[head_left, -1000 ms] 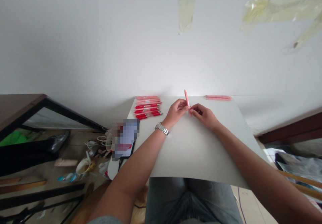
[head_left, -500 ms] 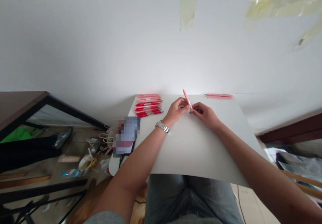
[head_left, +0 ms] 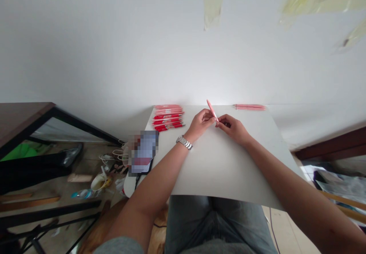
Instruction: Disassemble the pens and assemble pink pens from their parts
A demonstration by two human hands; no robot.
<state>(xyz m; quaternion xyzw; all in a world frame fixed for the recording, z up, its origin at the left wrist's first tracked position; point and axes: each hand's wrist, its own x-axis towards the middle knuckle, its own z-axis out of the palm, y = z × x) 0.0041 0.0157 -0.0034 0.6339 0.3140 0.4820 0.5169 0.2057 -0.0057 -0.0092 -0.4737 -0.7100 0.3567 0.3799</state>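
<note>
In the head view, a pink pen (head_left: 211, 107) is being held aloft over the far middle of the counter (head_left: 223, 170), tilted, its upper end leaning toward the counter's left side. It is being gripped by the left hand (head_left: 200, 123) between thumb and fingers, while its lower end is being pinched by the right hand (head_left: 233, 127); whether a wrapper is also being caught there is too small to tell.

Pens (head_left: 168, 117), pink and red, are being kept in a row at the counter's far left corner, and more pink pens (head_left: 250, 107) are lying along its far edge, toward the right. A device (head_left: 143, 153) is resting at its left edge.

The step in hand is being judged as fine fingertip work on the pen's lower end; a steady left grip and a precise right pinch are seemingly being called for. No brand or writing is being made legible: the device's screen is being masked by pixelation, and any print on the pens is too small.
</note>
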